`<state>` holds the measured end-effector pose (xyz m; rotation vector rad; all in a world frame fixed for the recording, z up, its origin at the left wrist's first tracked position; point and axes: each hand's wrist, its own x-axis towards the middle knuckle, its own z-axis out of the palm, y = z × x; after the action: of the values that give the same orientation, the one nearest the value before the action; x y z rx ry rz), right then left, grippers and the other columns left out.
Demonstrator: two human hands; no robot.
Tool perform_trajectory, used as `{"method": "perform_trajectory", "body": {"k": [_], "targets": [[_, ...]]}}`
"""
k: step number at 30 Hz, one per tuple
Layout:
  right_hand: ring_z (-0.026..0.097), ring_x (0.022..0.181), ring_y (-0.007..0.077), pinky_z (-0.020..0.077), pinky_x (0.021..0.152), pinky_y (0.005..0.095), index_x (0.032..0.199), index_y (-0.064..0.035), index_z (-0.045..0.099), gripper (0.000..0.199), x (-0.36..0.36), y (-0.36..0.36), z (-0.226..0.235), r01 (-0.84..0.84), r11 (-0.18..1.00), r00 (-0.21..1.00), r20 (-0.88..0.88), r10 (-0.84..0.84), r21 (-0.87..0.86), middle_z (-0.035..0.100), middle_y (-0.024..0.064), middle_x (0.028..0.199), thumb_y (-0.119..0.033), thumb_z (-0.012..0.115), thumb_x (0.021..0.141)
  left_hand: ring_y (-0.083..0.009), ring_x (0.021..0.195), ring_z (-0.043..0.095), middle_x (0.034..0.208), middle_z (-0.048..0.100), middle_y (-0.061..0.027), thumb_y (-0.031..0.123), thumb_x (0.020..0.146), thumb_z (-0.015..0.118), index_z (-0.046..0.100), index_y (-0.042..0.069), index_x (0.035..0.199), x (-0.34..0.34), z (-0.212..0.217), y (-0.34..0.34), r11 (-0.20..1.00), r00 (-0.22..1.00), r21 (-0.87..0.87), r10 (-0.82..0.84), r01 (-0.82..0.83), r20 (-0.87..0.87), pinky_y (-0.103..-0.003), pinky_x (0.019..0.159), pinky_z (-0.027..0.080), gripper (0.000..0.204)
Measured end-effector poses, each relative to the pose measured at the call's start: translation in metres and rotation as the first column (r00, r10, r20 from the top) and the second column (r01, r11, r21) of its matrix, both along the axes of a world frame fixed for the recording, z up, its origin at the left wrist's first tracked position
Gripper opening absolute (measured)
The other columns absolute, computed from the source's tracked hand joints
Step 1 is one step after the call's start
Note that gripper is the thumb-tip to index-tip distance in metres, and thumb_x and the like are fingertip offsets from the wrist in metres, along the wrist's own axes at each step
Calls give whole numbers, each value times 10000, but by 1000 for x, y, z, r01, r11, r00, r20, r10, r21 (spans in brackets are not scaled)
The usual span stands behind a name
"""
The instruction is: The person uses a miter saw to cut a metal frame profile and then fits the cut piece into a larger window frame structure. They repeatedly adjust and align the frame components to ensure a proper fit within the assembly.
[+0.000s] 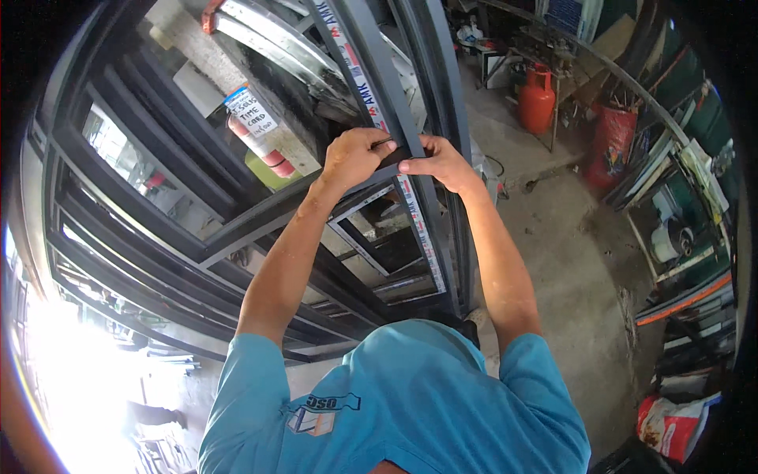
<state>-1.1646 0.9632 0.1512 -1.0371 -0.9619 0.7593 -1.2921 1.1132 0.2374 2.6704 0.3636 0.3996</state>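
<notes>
Both hands meet at the middle of the picture, fingers curled narrow and pinched on a dark strip that runs along the upright bar of a dark metal frame. The left hand grips it from the nine o'clock side, the right hand from three o'clock, thumbs nearly touching. The strip looks thin, soft and bendable, light enough to pinch between fingertips; I judge it is best held close to the bar, where the hands are now. The frame itself seems stiff and heavy, with taped edges down its length. At one o'clock, well apart, stands a red gas bottle beside a cluttered worktop. The concrete floor spreads toward four o'clock, where a red and white sack lies. Harsh daylight floods in at eight o'clock.
</notes>
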Motion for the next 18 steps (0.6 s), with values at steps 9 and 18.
{"method": "perform_trajectory", "body": {"k": [9, 18], "targets": [[636, 886, 121, 499, 815, 273, 1140, 38, 640, 489, 5, -6, 1, 26, 999, 999, -38, -27, -21, 688, 66, 1001, -148, 854, 742, -340, 958, 678, 993, 716, -130, 368, 834, 685, 756, 141, 1010, 9, -3, 2, 990, 996, 130, -58, 49, 70, -436, 831, 539, 296], [628, 1018, 261, 511, 913, 386, 1253, 46, 547, 589, 8, 3, -22, 188, 971, 970, -126, -207, -147, 629, 132, 1158, -1, 780, 714, -331, 929, 665, 988, 673, -149, 208, 792, 730, 732, 100, 1014, -49, 9, 7, 994, 856, 52, -108, 95, 506, -400, 825, 526, 246]]}}
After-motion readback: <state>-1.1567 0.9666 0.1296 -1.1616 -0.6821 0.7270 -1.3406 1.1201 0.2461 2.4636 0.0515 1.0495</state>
